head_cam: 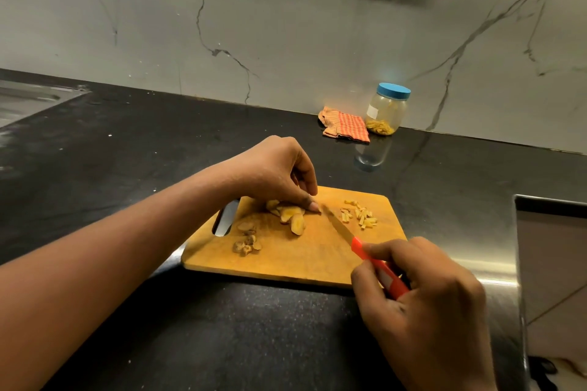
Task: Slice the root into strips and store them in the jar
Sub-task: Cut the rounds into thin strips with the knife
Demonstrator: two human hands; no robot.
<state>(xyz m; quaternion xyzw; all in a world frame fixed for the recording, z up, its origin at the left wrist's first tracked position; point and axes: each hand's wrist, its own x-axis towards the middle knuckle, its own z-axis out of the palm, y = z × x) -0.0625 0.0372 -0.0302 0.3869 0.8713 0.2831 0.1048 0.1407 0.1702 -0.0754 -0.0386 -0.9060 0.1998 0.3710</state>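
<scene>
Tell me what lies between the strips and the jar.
Head view: only board, then bare counter. The cloth sits left of that line, beside the jar.

The cutting board (pixel 317 267) lies on the countertop (pixel 127 152). From its middle, root slices (pixel 290 216) sit at 12 o'clock under the left hand (pixel 276 174), strips (pixel 362 216) at 2 o'clock, scraps (pixel 246 243) at 9 o'clock. The knife (pixel 357 243), in the right hand (pixel 425 301), runs between slices and strips. Behind the board at 1 o'clock stands the jar (pixel 386 111), a cloth (pixel 344 124) at its 9 o'clock.

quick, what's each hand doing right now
Left hand: fingers curled, holds the root slices.
Right hand: grips the knife.
</scene>
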